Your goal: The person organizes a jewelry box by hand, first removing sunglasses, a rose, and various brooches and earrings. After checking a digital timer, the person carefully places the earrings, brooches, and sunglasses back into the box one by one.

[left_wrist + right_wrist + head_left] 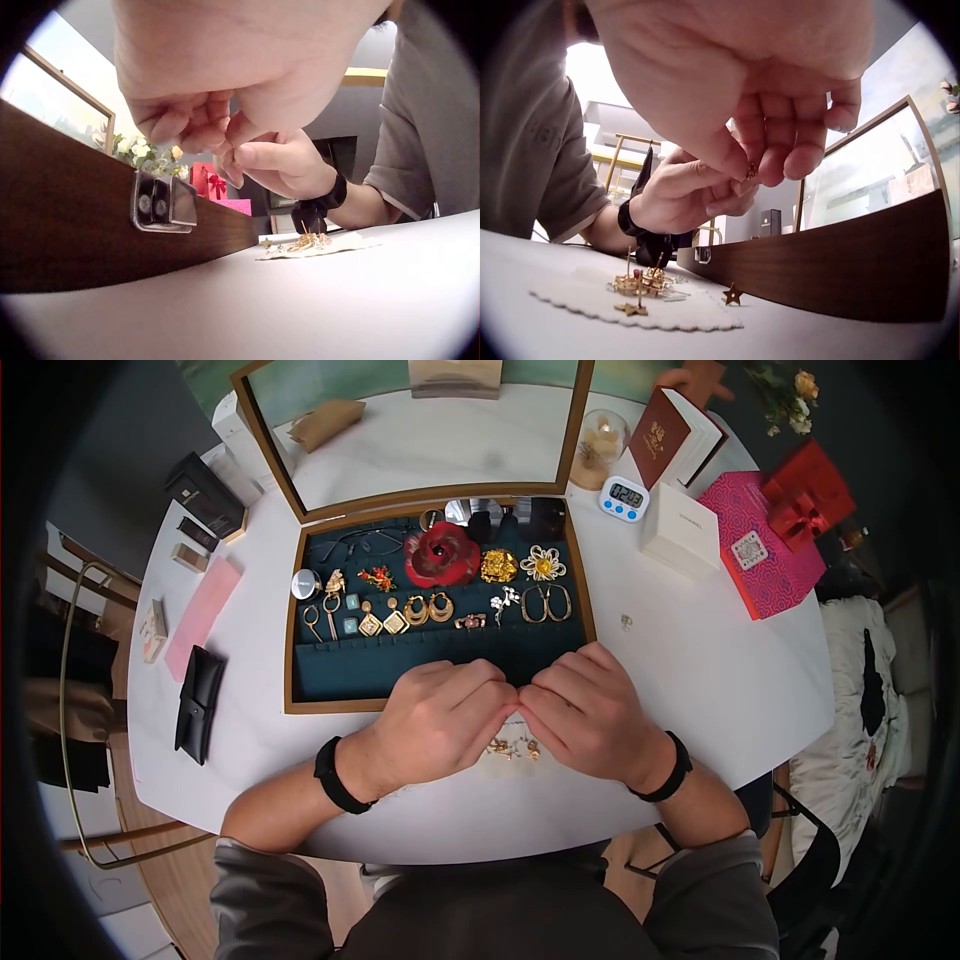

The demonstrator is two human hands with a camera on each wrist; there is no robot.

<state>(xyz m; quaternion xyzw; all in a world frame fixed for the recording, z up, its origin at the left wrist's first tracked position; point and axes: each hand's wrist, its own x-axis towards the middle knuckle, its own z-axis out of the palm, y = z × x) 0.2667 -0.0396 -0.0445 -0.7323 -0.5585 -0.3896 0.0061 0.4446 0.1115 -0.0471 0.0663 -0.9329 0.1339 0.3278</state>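
Both hands meet fingertip to fingertip just over the front edge of the open jewelry case (330, 707). The right hand (594, 712) pinches a tiny gold-coloured piece (751, 172), seen between thumb and fingers in the right wrist view. Touching it from the other side, the left hand (428, 722) has thumb and fingers pinched together; whether it grips the same piece is hidden. Below them, small gold earrings (641, 282) lie on a white scallop-edged cloth (577, 300), with a gold star (733, 294) beside it.
Earrings and brooches, among them a red flower (442, 555), fill the case's rows under its raised glass lid. A timer (624, 499), white box (681, 528) and pink package (762, 550) stand right. Black pouch (200, 703) and pink strip (203, 616) lie left.
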